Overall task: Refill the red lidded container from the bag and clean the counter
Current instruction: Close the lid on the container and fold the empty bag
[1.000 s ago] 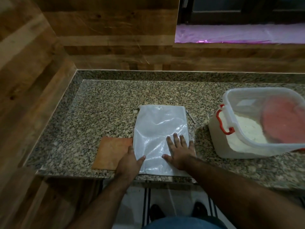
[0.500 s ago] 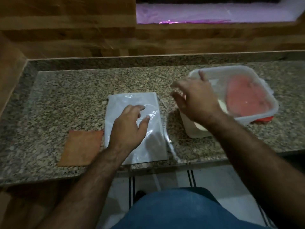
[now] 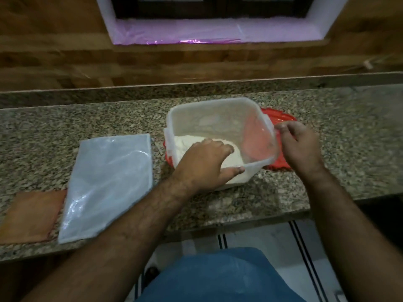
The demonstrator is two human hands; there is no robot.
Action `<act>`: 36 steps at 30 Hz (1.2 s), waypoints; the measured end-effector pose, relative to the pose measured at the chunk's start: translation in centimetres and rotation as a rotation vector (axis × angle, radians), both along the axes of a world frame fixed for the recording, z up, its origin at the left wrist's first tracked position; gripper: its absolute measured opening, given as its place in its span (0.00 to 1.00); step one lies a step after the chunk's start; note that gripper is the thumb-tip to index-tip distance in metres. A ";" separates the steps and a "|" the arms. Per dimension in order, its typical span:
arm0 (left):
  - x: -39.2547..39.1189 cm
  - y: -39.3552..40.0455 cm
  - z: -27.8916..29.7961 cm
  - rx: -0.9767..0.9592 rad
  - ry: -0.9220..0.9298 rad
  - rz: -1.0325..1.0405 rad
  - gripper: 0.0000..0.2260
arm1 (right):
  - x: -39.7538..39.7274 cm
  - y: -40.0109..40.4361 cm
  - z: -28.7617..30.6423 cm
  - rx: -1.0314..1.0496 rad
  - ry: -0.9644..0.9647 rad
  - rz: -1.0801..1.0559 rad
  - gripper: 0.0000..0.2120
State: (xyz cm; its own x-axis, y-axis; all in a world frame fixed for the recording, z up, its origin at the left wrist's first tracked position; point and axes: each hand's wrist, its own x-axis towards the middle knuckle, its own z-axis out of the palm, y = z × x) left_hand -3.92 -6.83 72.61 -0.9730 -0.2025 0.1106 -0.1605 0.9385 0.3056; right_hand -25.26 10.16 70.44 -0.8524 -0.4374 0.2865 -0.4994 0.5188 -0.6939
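A translucent plastic container (image 3: 209, 118) sits open on the granite counter (image 3: 87, 120), tilted toward me, with white flour (image 3: 187, 142) piled in its near-left corner. Its red lid (image 3: 281, 118) lies under and behind it on the right. My left hand (image 3: 205, 164) grips the container's near-left rim, thumb along the front edge. My right hand (image 3: 298, 144) pinches the container's right rim. The flattened, empty white plastic bag (image 3: 109, 182) lies on the counter to the left, touched by neither hand.
An orange-brown cloth (image 3: 30, 216) lies left of the bag at the counter's front edge. A wooden wall and a window sill covered in pink film (image 3: 174, 31) stand behind. The floor and my blue-clad leg show below.
Both hands left the bag and moved right to the container. My left hand now holds its near rim and my right hand its right rim; the container has tilted.
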 end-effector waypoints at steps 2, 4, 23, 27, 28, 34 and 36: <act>-1.6 1.1 -1.0 -0.132 -0.220 0.055 0.29 | -2.8 0.7 -2.9 -0.113 -0.182 -0.080 0.11; -2.4 1.5 -1.6 -0.189 -0.384 0.108 0.31 | -5.2 1.5 -6.4 -0.022 -0.257 -0.083 0.11; -2.7 2.0 -1.3 -0.146 -0.458 0.263 0.41 | -8.0 0.7 -3.5 -0.179 0.123 -0.179 0.12; -2.5 2.2 -1.2 -0.134 -0.422 0.278 0.42 | -7.4 -0.6 1.7 -0.389 0.266 -0.076 0.13; -2.4 2.2 -1.3 -0.112 -0.384 0.285 0.42 | -7.0 -0.9 2.7 -0.425 0.323 -0.024 0.12; -1.7 0.9 -1.2 0.318 0.159 0.443 0.41 | -3.4 -3.9 6.5 -0.530 0.674 0.272 0.09; -1.9 0.0 -0.3 0.455 0.354 0.585 0.42 | -2.1 -4.4 7.7 -0.589 0.690 0.328 0.09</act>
State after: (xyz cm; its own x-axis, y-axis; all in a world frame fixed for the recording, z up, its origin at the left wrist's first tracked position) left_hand -5.84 -6.83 72.27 -0.6191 -0.7652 0.1766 -0.4078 0.5054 0.7604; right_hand -27.33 5.76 78.11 -0.2755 -0.2498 0.9283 -0.9529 -0.0564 -0.2980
